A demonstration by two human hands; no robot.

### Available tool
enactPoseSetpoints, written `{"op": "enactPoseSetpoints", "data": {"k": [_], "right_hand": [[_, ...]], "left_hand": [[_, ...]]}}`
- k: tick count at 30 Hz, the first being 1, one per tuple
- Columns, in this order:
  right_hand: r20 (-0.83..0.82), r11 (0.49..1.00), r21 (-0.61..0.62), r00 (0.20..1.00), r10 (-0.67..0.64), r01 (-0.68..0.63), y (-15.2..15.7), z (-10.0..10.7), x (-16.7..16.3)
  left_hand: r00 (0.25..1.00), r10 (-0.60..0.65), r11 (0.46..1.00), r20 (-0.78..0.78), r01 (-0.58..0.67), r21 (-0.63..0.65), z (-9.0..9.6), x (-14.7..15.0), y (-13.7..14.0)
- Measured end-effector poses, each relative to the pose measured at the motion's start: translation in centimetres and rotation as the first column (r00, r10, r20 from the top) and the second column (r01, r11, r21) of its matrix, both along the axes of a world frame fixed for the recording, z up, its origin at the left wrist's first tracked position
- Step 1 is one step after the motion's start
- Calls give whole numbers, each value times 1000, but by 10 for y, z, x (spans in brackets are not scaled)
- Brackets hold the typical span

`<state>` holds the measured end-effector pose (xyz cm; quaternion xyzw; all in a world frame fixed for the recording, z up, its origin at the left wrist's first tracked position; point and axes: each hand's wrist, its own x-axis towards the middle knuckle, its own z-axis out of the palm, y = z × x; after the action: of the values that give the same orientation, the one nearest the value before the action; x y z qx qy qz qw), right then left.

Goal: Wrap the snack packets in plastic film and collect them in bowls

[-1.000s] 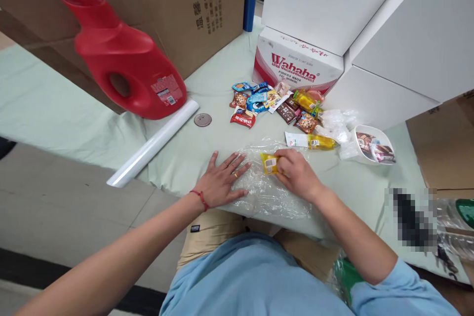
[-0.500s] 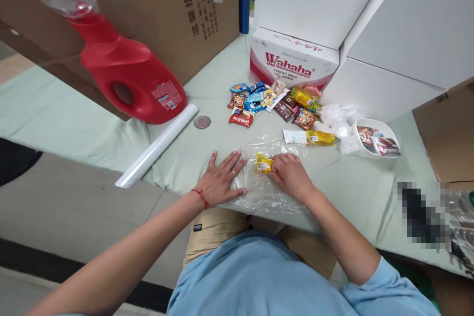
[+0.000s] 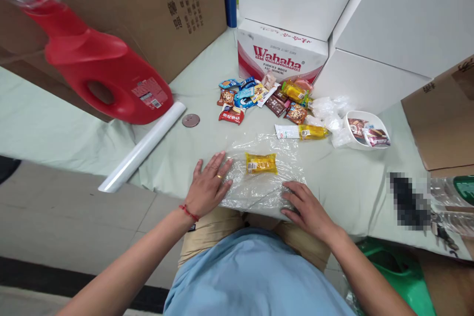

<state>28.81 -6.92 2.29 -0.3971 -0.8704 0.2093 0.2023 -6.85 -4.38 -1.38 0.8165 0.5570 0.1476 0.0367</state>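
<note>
A yellow-wrapped snack (image 3: 261, 163) lies on a crinkled sheet of clear plastic film (image 3: 244, 190) spread at the table's front edge. My left hand (image 3: 208, 182) rests flat with spread fingers on the film's left side. At its lower right edge, my right hand (image 3: 306, 210) has its fingers apart, touching the film and holding nothing. Both hands are apart from the snack. Beyond the film lies another yellow snack pack (image 3: 313, 132) beside a white packet (image 3: 287, 132).
Behind is a pile of wrapped snacks (image 3: 244, 98) before a Wahaha carton (image 3: 281, 54). A white bowl (image 3: 366, 146) with packets stands right, beside crumpled plastic (image 3: 333, 111). Leftward are a round disc (image 3: 190, 120), a white roll (image 3: 144, 148) and a red jug (image 3: 111, 79).
My right hand has let go of the yellow-wrapped snack, leaving it on the film, and moved down and right to the film's edge. My left hand stays on the film. The view has shifted slightly.
</note>
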Motion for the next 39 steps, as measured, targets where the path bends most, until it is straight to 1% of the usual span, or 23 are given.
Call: {"op": "enactPoseSetpoints", "data": {"k": [2, 3, 5, 7, 9, 11, 14, 16, 17, 19, 22, 24, 26, 27, 29, 31, 33, 35, 36, 37, 38, 39], "right_hand": [[-48, 997, 23, 996, -73, 74, -13, -11, 5], [-73, 994, 32, 992, -105, 107, -18, -15, 5], [-93, 990, 36, 987, -134, 138, -22, -21, 3], [-85, 991, 24, 988, -131, 134, -20, -21, 0], [-93, 993, 11, 989, -118, 120, -14, -16, -2], [-125, 994, -4, 986, -107, 108, -6, -5, -3], [-169, 995, -37, 981, -97, 92, 12, 16, -5], [-178, 992, -81, 978, -110, 97, 27, 30, -8], [-177, 989, -109, 977, -122, 103, 35, 36, -9], [-163, 978, -171, 975, -149, 121, 53, 44, -12], [-111, 947, -265, 970, -218, 182, 83, 44, -14], [-57, 920, -301, 958, -281, 252, 100, 37, -14], [27, 909, -270, 947, -321, 316, 115, 30, -14], [95, 914, -227, 942, -322, 336, 121, 28, -14], [256, 933, -104, 916, -310, 345, 130, 30, -13], [368, 946, 29, 876, -311, 324, 139, 41, -14], [392, 948, 117, 863, -318, 297, 150, 56, -17], [386, 958, 132, 877, -287, 255, 164, 68, -28], [392, 968, 120, 885, -251, 222, 172, 70, -35], [404, 978, 103, 891, -209, 182, 180, 70, -45], [423, 986, 87, 891, -163, 139, 187, 68, -56], [448, 993, 73, 886, -120, 98, 194, 62, -68]], "left_hand": [[1000, -8, 997, -12, 9, 73, 3, 2, -8], [999, -40, 995, -19, 42, 93, 4, 2, -10], [992, -126, 988, -16, 127, 86, 7, 2, -11], [985, -174, 984, 21, 173, 46, 11, -1, -9], [978, -194, 981, 76, 194, 14, 15, -6, -7], [963, -244, 969, 118, 247, -12, 19, -11, -9], [918, -375, 924, 128, 382, -25, 21, -15, -18], [902, -411, 908, 129, 417, -22, 18, -14, -24], [904, -403, 912, 145, 410, -20, 17, -13, -25], [918, -330, 940, 219, 341, -18, 14, -12, -21], [929, -110, 989, 354, 138, -56, 15, -8, 1], [922, 76, 993, 379, -35, -115, 16, -4, 23], [912, 246, 966, 329, -205, -155, 15, -2, 46], [901, 316, 948, 297, -284, -147, 14, -3, 57], [876, 402, 916, 267, -387, -108, 14, -8, 72], [856, 431, 899, 287, -434, -55, 18, -16, 76], [832, 445, 877, 331, -480, 30, 27, -22, 68], [820, 439, 839, 369, -520, 159, 39, -16, 50], [836, 404, 834, 372, -504, 226, 45, -7, 39], [880, 318, 867, 352, -420, 268, 49, 5, 28], [934, 189, 924, 305, -274, 266, 51, 20, 18], [968, 30, 965, 251, -94, 247, 51, 36, 11]]}}
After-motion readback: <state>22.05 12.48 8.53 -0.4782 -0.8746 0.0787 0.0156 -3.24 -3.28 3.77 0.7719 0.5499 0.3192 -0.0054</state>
